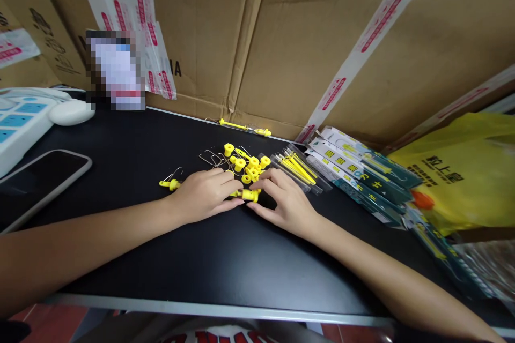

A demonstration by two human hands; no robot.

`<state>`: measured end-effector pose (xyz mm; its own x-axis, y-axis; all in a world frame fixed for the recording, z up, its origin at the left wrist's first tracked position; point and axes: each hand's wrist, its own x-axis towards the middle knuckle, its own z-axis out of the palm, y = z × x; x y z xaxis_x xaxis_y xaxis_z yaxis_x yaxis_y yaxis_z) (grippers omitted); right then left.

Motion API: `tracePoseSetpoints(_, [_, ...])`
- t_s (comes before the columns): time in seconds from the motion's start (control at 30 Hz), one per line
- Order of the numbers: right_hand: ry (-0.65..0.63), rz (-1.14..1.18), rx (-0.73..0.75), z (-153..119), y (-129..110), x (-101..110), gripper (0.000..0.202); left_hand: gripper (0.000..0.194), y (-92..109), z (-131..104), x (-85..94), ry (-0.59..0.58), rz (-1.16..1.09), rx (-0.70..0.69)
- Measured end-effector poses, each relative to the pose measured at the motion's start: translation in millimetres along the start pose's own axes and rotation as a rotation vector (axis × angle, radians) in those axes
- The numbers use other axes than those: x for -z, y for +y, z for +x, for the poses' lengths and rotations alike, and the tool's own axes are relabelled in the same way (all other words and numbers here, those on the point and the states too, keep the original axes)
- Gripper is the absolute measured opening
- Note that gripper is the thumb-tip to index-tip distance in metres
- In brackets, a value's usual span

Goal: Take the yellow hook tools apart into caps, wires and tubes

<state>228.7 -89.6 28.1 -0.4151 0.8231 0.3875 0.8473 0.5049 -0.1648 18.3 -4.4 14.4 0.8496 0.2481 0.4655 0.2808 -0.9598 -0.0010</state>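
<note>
A slim yellow spring scale (250, 195) lies crosswise between my hands, just above or on the black tabletop. My left hand (205, 195) is closed around its middle, hiding much of the tube; the hook end sticks out to the left. At the right end, the thumb and fingers of my right hand (288, 204) close on the yellow cap. Right behind my fingers sit a heap of yellow plastic caps (240, 165) and several bent wire hooks (212, 158). Clear tubes with yellow strips (296, 167) lie beyond my right hand. Another spring scale (237, 126) rests at the back.
Printed boxes (362, 166) are stacked at right, beside a yellow plastic bag (462, 171) and clear plastic wrapping (488, 265). A phone (40, 185), a white power strip (24, 118) and a rounded white object (72, 112) occupy the left. Cardboard boxes (201, 27) wall off the back.
</note>
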Motion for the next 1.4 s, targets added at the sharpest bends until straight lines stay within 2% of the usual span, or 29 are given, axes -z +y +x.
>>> tracePoseSetpoints(0.47, [0.017,0.209,-0.074,1,8,8,0.015,0.027,-3,1,3.8,0.011,-0.004,0.05])
tracePoseSetpoints(0.63, [0.036,0.297,-0.206,2,13,14,0.018,0.026,-5,1,3.2,0.025,0.001,0.077])
tracePoseSetpoints(0.73, [0.093,0.318,-0.293,8,19,18,0.018,0.025,-5,1,2.6,0.022,0.004,0.083])
tracePoseSetpoints(0.87, [0.149,0.198,-0.272,31,36,21,0.02,0.024,-4,1,2.5,0.032,-0.005,0.088])
tracePoseSetpoints(1.1, [0.034,-0.069,-0.197,76,75,13,0.016,0.023,-2,2,2.0,0.039,-0.013,0.113])
tracePoseSetpoints(1.27, [-0.095,-0.128,-0.181,83,74,6,0.015,0.025,-3,2,2.3,0.041,-0.031,0.097])
tracePoseSetpoints(1.4, [-0.116,-0.106,-0.179,81,70,7,0.012,0.025,-4,3,1.3,0.072,-0.028,0.086])
